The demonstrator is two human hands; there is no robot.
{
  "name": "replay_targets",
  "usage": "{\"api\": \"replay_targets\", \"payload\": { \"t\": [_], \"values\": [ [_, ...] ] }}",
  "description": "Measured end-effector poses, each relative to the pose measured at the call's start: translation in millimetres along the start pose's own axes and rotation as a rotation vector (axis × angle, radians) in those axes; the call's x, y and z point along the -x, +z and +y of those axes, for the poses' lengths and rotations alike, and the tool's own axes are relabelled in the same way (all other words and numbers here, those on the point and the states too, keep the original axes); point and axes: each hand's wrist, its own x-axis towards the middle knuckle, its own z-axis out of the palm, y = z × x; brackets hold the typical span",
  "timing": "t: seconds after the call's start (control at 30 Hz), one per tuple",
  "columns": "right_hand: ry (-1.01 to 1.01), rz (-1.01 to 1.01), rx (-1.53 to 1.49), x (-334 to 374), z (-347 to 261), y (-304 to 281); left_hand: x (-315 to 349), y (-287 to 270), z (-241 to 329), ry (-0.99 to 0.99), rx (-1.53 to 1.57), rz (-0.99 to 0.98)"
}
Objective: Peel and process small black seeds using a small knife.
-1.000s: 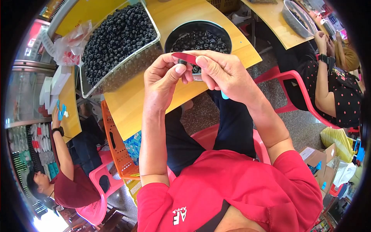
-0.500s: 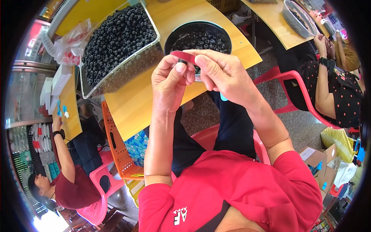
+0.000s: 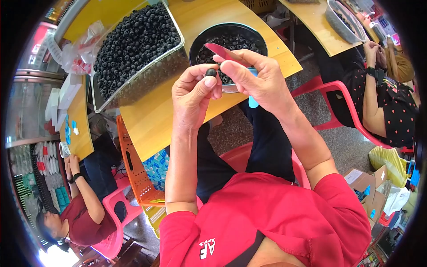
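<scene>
My left hand [image 3: 192,91] pinches a small round black piece [image 3: 211,72] between thumb and fingertips. In my right hand [image 3: 262,84] is a knife with a red blade [image 3: 219,50] and a light blue handle, its blade pointing up and left above the black piece. Blade and piece are apart. Both hands are over the near rim of a round dark bowl [image 3: 194,43], which holds many similar black pieces. Left of the bowl, a clear plastic bin [image 3: 149,79] is heaped with more of these round black pieces, several showing a ring or dimple.
The wooden table [image 3: 153,129] bears the bin and bowl. An orange perforated crate [image 3: 130,164] stands by its left edge. At left a person in dark red [image 3: 84,218] sits at another table; at right another sits on a pink chair [image 3: 318,84], near a clear tub [image 3: 340,22].
The knife blade has lifted off the black piece and tilted upward, leaving the piece in plain view. At left, the other person's arm has drawn back and their hands have come together near a roll.
</scene>
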Motion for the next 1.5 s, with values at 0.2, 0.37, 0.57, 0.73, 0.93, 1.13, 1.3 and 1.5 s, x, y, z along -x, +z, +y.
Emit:
{"api": "replay_targets", "payload": {
  "t": [0.2,0.37,0.57,0.73,0.93,1.13,1.3,1.5],
  "values": [
    [0.094,-0.019,-0.194,-3,3,1,-1,8,0,-0.005,0.013,-0.016],
    [0.128,-0.003,-0.237,-3,2,0,-2,10,1,0.043,-0.066,-0.071],
    [0.056,0.045,-0.169,-5,0,1,-1,11,5,0.015,-0.264,-0.103],
    [0.005,0.04,-0.14,-5,-2,-4,0,14,-4,-0.029,-0.09,-0.055],
    [-0.053,0.019,-0.105,-3,4,-5,-2,16,-8,-0.027,0.127,-0.037],
    [0.038,0.012,-0.201,-6,-1,-6,-5,15,-6,-0.055,0.114,-0.086],
    [0.023,0.106,-0.148,-4,8,-19,-20,28,4,0.0,-0.752,0.049],
    [0.071,0.078,-0.258,1,3,-30,-38,13,50,0.213,-1.253,0.01]
  ]
}}
